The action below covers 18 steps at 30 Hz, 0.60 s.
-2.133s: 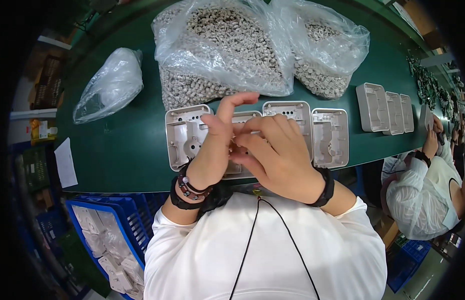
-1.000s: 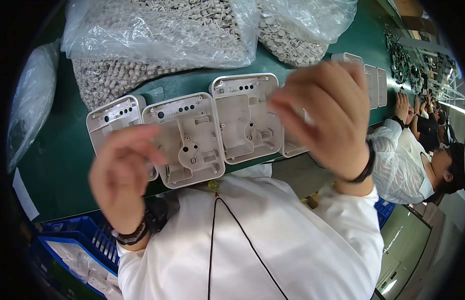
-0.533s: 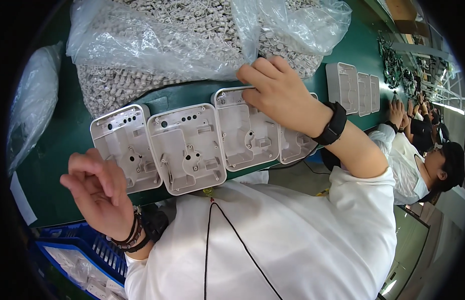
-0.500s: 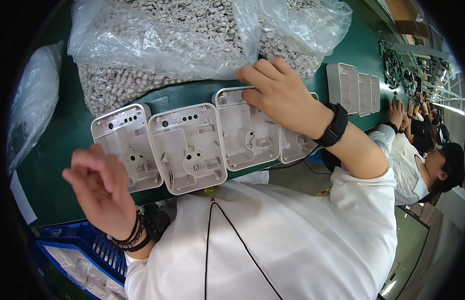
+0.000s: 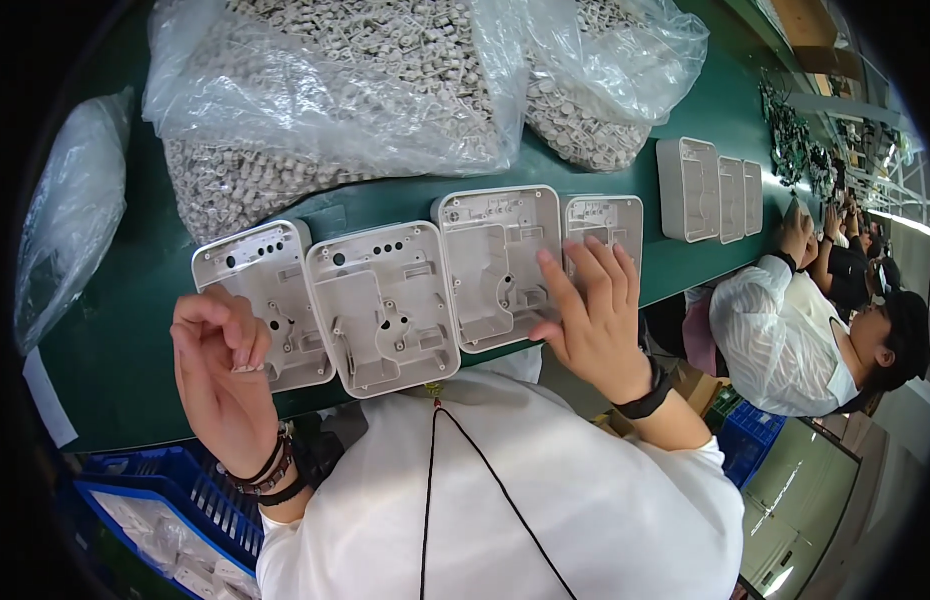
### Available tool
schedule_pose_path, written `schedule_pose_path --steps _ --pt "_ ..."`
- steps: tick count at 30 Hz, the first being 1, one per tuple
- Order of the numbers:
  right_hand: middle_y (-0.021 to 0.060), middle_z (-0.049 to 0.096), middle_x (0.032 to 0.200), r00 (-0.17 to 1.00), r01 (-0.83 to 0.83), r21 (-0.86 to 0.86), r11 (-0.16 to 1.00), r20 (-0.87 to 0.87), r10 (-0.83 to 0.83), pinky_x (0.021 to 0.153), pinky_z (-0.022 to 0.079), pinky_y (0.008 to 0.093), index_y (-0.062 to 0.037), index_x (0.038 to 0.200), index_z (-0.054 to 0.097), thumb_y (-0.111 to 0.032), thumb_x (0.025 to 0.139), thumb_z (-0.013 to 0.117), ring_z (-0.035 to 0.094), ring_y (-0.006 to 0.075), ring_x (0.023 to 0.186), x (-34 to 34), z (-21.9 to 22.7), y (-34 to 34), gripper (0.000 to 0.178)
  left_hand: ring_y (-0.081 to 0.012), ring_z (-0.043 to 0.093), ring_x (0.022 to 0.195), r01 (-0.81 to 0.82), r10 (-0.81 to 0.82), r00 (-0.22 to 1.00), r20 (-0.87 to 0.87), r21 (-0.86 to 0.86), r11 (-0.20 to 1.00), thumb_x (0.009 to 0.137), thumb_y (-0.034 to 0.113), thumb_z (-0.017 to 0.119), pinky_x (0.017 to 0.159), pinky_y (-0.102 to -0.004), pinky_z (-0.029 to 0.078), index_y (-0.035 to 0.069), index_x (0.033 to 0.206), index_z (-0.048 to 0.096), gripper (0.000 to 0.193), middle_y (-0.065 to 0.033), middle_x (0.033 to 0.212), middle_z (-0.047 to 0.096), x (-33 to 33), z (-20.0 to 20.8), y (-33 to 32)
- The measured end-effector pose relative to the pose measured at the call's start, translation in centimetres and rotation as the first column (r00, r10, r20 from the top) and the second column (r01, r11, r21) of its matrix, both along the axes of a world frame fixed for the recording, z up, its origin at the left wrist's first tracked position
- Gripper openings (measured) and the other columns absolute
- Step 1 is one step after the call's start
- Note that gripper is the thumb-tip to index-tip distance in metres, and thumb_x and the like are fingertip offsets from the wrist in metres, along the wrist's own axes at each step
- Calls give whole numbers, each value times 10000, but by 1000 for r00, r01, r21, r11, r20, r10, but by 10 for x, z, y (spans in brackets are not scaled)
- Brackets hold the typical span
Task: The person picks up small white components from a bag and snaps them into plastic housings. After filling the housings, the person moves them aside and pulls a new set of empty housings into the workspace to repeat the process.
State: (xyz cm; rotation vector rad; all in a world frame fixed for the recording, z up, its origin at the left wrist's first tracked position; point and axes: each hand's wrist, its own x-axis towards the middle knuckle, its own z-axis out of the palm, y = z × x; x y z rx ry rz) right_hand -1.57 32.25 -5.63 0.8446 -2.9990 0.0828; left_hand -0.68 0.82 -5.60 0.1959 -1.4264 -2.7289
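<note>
A: Where's the left hand (image 5: 223, 378)?

B: Left side of the frame, below mid-height, palm up, its fingers (image 5: 235, 318) bent in over it.

A: Clenched?

B: Loosely curled; whether the tips pinch anything, I can't tell.

A: And the right hand (image 5: 607, 348)?

B: Right of centre, back upward, fingers spread toward the top of the frame, thumb (image 5: 549, 333) out to the left.

A: Forearms?

B: The left forearm (image 5: 287, 508) shows only briefly at lower left; the right forearm (image 5: 675, 426) slants up and left, wrist nearly straight. The hands are well apart.
</note>
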Motion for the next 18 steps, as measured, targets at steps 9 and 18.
schedule_pose_path --steps 9,18 --pt "152 426 1206 996 -39 27 999 -76 41 964 307 500 -147 1228 517 -572 878 314 406 352 1121 -18 -11 11 587 -82 297 605 201 -207 975 -79 -82 976 981 289 319 555 -213 269 19 927 423 295 -30 764 333 -16 13 18" --pt "165 483 1134 981 -73 -8 997 178 73 903 359 485 -91 1167 551 -458 801 545 464 354 1041 -15 83 -14 518 -91 321 621 101 -91 993 80 -133 986 968 350 329 591 -234 286 -3 951 443 371 -32 784 382 -6 21 32"
